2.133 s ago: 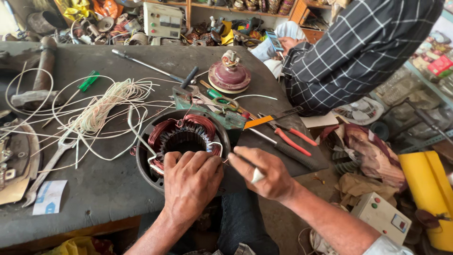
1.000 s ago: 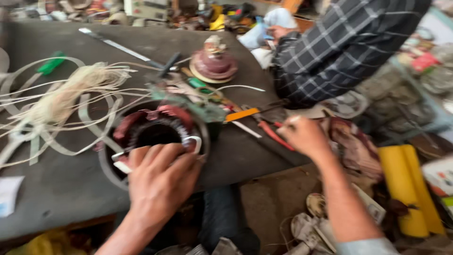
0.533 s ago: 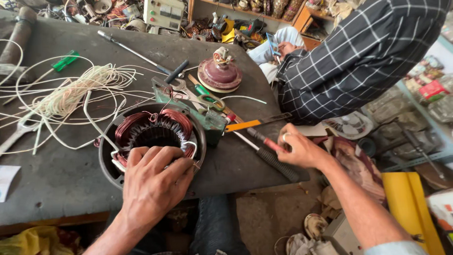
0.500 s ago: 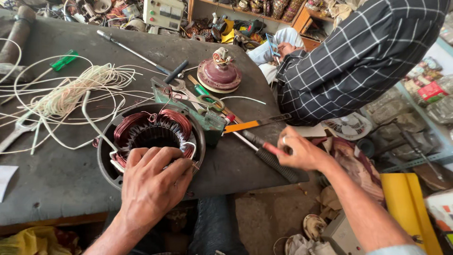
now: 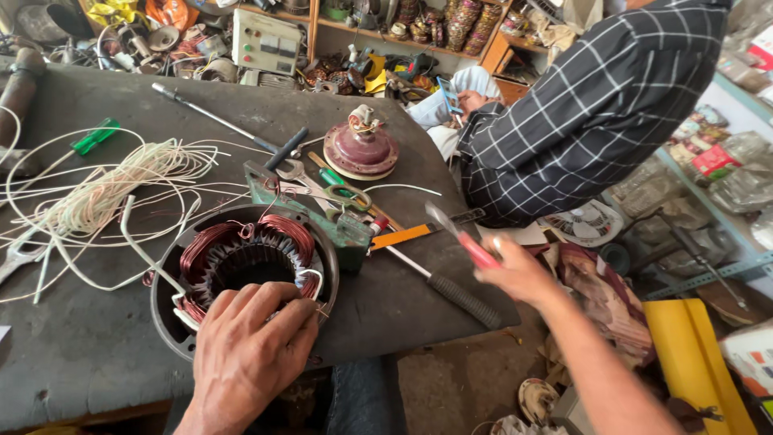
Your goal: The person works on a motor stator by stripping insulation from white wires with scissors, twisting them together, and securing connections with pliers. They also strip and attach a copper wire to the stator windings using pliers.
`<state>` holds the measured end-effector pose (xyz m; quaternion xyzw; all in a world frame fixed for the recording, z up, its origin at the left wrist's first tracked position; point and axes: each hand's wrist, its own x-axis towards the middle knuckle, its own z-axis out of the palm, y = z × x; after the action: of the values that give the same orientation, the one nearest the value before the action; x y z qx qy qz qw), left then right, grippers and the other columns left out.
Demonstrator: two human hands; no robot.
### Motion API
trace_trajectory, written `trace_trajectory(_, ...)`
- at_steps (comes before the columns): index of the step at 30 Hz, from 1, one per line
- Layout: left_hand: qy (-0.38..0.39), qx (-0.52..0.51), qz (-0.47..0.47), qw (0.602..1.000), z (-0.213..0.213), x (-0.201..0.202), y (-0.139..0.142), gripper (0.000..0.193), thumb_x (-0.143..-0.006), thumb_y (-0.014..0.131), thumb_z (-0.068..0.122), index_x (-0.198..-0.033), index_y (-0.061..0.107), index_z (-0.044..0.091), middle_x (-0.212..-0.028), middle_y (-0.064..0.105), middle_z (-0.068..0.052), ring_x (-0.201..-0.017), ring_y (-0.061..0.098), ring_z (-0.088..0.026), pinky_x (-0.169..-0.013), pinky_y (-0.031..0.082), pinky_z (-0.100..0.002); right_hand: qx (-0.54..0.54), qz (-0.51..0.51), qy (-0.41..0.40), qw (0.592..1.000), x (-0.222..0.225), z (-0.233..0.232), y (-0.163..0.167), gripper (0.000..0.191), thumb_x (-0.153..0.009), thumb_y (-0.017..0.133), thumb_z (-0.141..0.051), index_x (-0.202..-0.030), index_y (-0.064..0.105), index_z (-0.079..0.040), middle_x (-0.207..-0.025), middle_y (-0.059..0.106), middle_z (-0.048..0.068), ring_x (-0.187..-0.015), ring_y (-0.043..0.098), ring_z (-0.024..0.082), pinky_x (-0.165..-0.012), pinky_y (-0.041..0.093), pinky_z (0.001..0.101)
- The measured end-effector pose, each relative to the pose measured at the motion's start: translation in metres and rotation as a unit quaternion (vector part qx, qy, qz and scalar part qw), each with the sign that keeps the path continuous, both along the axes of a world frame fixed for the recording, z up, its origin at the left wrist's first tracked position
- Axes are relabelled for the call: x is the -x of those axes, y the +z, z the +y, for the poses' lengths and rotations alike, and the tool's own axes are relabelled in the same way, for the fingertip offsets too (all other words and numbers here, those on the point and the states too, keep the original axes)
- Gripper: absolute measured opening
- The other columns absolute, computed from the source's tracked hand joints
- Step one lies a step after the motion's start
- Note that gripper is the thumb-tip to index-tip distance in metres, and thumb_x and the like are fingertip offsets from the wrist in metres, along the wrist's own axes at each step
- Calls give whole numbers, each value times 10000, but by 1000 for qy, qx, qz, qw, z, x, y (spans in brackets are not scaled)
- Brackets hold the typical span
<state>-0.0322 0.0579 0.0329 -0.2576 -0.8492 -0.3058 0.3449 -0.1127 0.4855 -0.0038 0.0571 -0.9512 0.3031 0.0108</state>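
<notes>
Lifted off the desk [image 5: 72, 354] since half a second ago: right hand [image 5: 519, 274], now raised clear of the near right edge and closed around red-handled pliers [image 5: 463, 238], metal jaws pointing up and toward the far side, motion-blurred. Unmoved over the same span: left hand [image 5: 250, 350], spread palm-down with fingers loosely curled on the near rim of the motor stator [image 5: 241, 270], fingertips touching the copper windings and a white sleeve end, gripping nothing. Stator itself lying flat, bore upward, close to the near edge of the desk, about midway along it, dark round housing ringed inside by reddish copper coils. Just beyond it, touching its far right side, a green metal bracket [image 5: 322, 213]. Toward the left edge, a loose tangle of white cord [image 5: 105, 189], strands trailing across to the stator's rim. Near the right edge, a black-handled screwdriver [image 5: 451, 294] lying slantwise, with an orange-handled tool [image 5: 403, 236] just beside its shaft. Farther back, near the far right edge, a maroon domed motor cap [image 5: 360, 151]; left of it a long black-handled steel tool [image 5: 225, 125]; by the far left, a green-handled screwdriver [image 5: 94, 136]. Past the right edge, another person in a dark checked shirt [image 5: 596, 113], bent away. Along the back, cluttered shelves [image 5: 386, 40].
</notes>
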Motion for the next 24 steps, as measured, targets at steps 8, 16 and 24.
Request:
trace_trajectory(8, -3, -13, 20, 1000, -1, -2, 1, 139, -727, 813, 174, -833, 731, 136, -887, 676, 12, -788, 649, -203, -690, 457, -373, -73, 93, 41, 992, 80, -35, -33, 399, -683, 881, -123, -964, 616, -21, -880, 681, 153, -819, 679, 316, -754, 528, 408)
trace_trajectory(16, -11, -27, -3, 1000, -3, -3, 5, 137, -714, 804, 165, -813, 718, 125, -896, 669, 4, -800, 648, -213, -687, 465, -372, -97, 77, 94, 988, 81, -35, -21, 325, -738, 855, -142, -960, 640, -43, -826, 695, 125, -733, 690, 260, -678, 536, 380)
trace_trajectory(24, -13, -33, -3, 999, -10, -5, 0, 143, -728, 809, 162, -814, 703, 120, -849, 616, -22, -804, 619, -240, -708, 469, -388, 0, 264, 123, 956, 96, -118, 14, 417, -773, 888, -167, -978, 564, -3, -859, 621, 130, -757, 616, 293, -699, 514, 386)
